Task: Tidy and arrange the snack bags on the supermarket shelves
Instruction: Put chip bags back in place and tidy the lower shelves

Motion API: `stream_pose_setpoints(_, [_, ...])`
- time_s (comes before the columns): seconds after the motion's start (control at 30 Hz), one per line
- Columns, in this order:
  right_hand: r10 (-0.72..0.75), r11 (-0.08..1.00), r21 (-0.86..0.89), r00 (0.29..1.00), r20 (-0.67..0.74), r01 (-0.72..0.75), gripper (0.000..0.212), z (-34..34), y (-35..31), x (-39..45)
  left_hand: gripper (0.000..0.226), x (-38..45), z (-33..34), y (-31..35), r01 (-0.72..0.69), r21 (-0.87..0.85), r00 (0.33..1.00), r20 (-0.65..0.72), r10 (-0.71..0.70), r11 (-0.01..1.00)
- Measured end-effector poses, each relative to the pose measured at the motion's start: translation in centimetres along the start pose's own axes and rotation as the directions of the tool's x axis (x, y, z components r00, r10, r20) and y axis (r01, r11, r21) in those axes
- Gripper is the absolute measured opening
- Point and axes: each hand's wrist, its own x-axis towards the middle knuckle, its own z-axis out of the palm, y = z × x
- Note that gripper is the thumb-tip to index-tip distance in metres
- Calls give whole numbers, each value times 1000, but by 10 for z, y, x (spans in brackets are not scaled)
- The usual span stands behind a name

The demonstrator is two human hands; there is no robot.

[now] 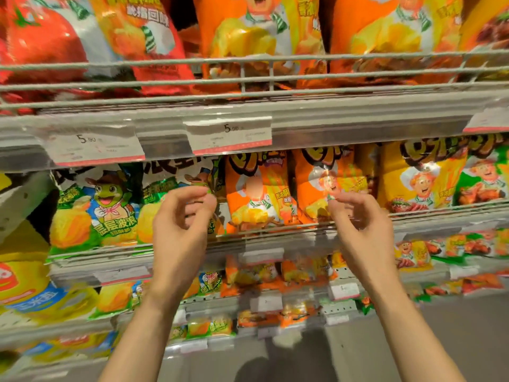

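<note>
Both hands raised before middle shelf rail (264, 226). Left hand (180, 224) fingers loosely curled, gripping nothing, beside green bag (93, 208). Right hand (360, 227) fingertips touching orange bag (327, 186); grip unclear.

Red bag (41, 45), top shelf: red with a large tomato picture, green leaf, white patch.
Orange bags (256, 194), middle shelf: orange with a cartoon chef in white, green-striped scarf, yellow chips.
Green bag (96, 208): green and white, a cartoon frog in a brown hat, yellow chips, white lettering.
Yellow bag (418, 177): yellow, dark lettering, chef figure.
Price tags (228, 136): white, red lower edge, black digits.
Shelf rails (248, 78): pale grey wire.
Floor (454, 340): grey.
</note>
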Motion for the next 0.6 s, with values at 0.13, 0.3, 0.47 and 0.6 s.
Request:
stream_pose_setpoints(0.13, [307,949,50,949,70,-310,9,-19,-10,-9,15,-14,5,22,156,21,985,69,-157,988])
stream_pose_setpoints(0.3, [508,858,43,857,88,-513,28,-63,-62,-21,14,-28,16,89,260,152,948,146,-282,954])
stream_pose_setpoints(0.47, [589,796,120,805,69,-593,30,-128,-128,-15,6,-32,30,176,345,210,908,173,-382,915])
stream_pose_setpoints(0.6, [612,780,123,789,57,-614,23,-173,-174,2,16,-28,47,233,383,208,889,182,-421,900])
